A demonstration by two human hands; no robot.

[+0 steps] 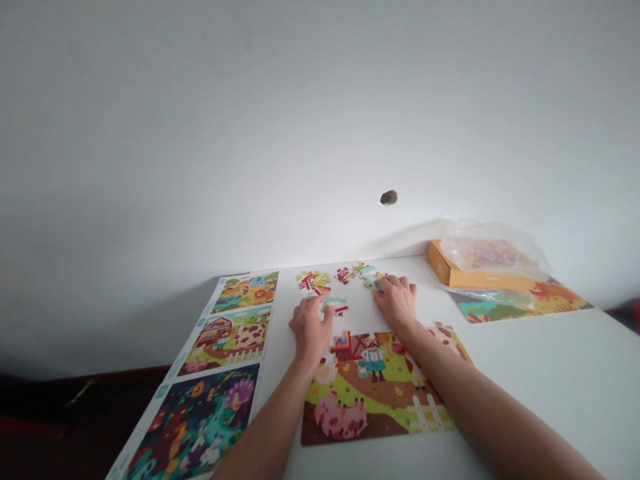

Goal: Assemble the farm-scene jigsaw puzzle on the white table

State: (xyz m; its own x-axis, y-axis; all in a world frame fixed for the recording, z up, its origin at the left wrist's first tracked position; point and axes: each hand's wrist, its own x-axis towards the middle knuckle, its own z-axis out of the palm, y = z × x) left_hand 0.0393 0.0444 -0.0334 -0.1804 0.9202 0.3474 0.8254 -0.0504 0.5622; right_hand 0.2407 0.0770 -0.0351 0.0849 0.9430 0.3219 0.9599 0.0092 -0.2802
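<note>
A partly joined farm jigsaw puzzle (370, 387) lies in front of me, with a pig, a farmer, a cow and a white fence; its upper edge is uneven. Beyond it, my left hand (310, 327) rests with thumb and fingers apart beside a teal and red puzzle piece (336, 303). Its fingertips reach the lower edge of a cluster of loose barn pieces (313, 280). My right hand (397, 300) has curled fingers on a pale teal puzzle piece (371, 275), partly covering it. Between the hands, farther back, sits a red barn piece (345, 275).
Picture sheets (225, 343) showing animals, the farm and a dark forest line the left table edge. At the back right, an orange box (455, 275) lies under a clear plastic bag (495, 247), beside another puzzle (555, 300). A white wall (300, 167) with a hole stands behind.
</note>
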